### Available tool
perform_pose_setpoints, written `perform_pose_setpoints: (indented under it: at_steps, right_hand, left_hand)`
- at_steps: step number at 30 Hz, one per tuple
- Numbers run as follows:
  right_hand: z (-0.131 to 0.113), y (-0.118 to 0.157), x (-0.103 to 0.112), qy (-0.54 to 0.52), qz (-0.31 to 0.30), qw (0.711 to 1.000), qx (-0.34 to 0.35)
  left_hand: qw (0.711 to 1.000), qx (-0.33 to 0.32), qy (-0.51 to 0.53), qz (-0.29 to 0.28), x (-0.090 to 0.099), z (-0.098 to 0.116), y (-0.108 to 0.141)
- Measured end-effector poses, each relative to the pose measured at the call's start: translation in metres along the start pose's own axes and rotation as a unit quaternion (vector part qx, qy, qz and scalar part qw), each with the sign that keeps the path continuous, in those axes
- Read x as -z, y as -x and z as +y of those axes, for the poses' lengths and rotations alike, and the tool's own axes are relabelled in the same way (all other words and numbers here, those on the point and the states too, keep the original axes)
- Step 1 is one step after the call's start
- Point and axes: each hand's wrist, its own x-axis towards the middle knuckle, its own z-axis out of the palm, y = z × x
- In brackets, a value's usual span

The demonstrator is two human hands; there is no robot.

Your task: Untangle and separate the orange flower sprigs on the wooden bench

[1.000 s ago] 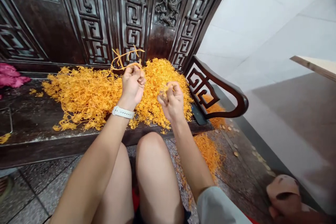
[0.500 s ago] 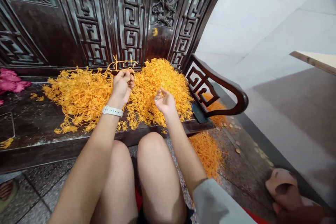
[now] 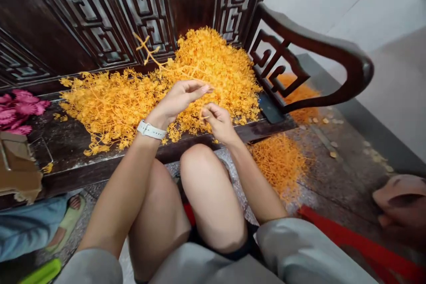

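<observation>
Yellow flowers [image 3: 218, 60] heaped on worktop [image 3: 71, 142]
Right hand [image 3: 220, 123]: grip narrow, pinching thin stalk [image 3: 206, 117]. Left hand [image 3: 179, 98]: fingers extended near branched stem [image 3: 152, 56]; cannot tell whether holding.

No text, label, brand, number or sign can be read.
</observation>
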Motion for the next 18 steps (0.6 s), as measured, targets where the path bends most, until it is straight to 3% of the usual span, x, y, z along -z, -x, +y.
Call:
perform_pose_setpoints:
  at_steps: [3, 5, 8, 10, 11, 14, 16, 18]
  right_hand:
    - [0.002, 0.042, 0.034, -0.066, 0.087, 0.994, -0.022]
    - [0.011, 0.079, 0.077, -0.091, 0.188, 0.978, -0.009]
    - [0.040, 0.152, 0.154, -0.027, 0.324, 0.946, 0.001]
    - [0.063, 0.207, 0.195, 0.029, 0.372, 0.925, -0.070]
    - [0.075, 0.233, 0.208, 0.044, 0.387, 0.911, -0.138]
    - [0.105, 0.288, 0.215, 0.078, 0.446, 0.833, -0.317]
    - [0.120, 0.301, 0.199, 0.093, 0.473, 0.806, -0.343]
    - [0.127, 0.295, 0.175, 0.101, 0.490, 0.804, -0.322]
  left_hand:
    - [0.994, 0.040, -0.003, -0.100, -0.026, 0.004, 0.013]
    - [0.988, 0.098, 0.000, -0.116, -0.031, -0.004, 0.017]
    - [0.978, 0.202, -0.012, -0.049, -0.011, -0.036, 0.012]
    - [0.971, 0.227, -0.073, -0.008, 0.010, -0.062, 0.003]
    - [0.967, 0.222, -0.126, 0.003, 0.019, -0.072, -0.002]
    - [0.934, 0.246, -0.256, 0.034, 0.036, -0.079, -0.012]
    - [0.913, 0.275, -0.300, 0.015, 0.041, -0.061, -0.011]
    - [0.887, 0.264, -0.374, -0.053, 0.050, -0.033, -0.007]
